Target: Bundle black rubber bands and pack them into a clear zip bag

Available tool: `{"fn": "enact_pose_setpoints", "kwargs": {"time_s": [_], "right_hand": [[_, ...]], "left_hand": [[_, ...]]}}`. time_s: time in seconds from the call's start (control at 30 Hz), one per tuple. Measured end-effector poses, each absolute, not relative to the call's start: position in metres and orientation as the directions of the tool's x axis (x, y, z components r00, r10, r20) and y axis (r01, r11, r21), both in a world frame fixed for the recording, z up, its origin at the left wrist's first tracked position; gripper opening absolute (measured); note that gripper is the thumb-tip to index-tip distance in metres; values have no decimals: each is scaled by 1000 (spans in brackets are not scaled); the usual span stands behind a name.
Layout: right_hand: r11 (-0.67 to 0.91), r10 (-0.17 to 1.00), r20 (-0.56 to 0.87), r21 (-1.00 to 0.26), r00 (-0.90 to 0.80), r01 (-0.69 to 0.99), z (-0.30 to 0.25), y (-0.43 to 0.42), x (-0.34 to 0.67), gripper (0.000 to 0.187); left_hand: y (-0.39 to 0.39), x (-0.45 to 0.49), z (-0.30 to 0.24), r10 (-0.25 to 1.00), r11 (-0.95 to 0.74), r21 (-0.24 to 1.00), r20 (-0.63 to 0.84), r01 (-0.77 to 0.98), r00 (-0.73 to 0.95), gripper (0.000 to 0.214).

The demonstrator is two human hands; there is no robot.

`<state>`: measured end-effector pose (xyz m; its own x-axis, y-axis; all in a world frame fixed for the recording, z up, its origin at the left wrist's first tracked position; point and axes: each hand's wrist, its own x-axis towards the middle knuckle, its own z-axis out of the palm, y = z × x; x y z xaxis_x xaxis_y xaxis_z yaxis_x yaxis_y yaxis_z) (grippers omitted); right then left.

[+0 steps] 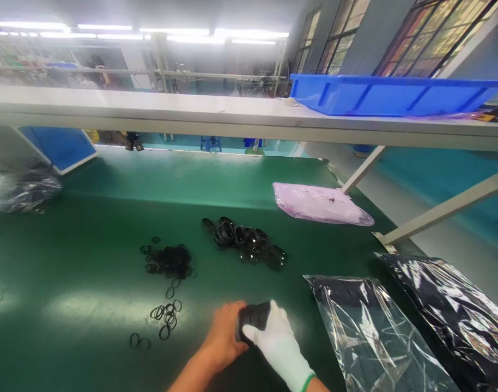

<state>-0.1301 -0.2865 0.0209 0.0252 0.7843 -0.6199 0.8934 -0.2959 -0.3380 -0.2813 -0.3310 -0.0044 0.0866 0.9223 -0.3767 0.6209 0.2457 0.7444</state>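
My bare left hand (222, 337) and my white-gloved right hand (279, 343) meet low in the middle of the green table (89, 218). Both are closed round a stack of black rings (255, 316) held between them. Loose thin black rings (165, 316) lie scattered to the left of my hands. Farther back sits a heap of thin black rings (169, 260), and to its right a row of thicker black rings (249, 241).
Two clear plastic bags with dark contents (367, 321) (453, 310) lie at the right. A pink bag (318, 202) lies farther back. A blue tray (392, 95) rests on the white overhead shelf (151, 111). Another plastic bag (20, 190) sits far left.
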Motion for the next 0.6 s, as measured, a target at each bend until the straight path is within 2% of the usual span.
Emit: {"fn": "enact_pose_setpoints", "kwargs": {"time_s": [0.1,0.23,0.4,0.5,0.6], "right_hand": [[-305,781,-622,-300,57,904,21,-288,-134,100],[-312,783,-618,-296,68,903,20,-287,-134,96],[-303,787,-612,-279,75,911,22,-286,-135,96],[-307,787,-611,-262,89,915,22,-286,-137,98],[-304,807,-584,-282,89,910,19,-287,-136,96]], "left_hand": [[-329,-282,-8,923,235,740,-373,631,94,83],[-325,-285,-11,884,304,717,-458,627,95,92],[-328,-284,-18,903,245,730,-411,638,124,93],[-328,-283,-16,886,267,701,-449,661,119,95],[-309,-294,1,890,250,757,-425,603,165,91]]}}
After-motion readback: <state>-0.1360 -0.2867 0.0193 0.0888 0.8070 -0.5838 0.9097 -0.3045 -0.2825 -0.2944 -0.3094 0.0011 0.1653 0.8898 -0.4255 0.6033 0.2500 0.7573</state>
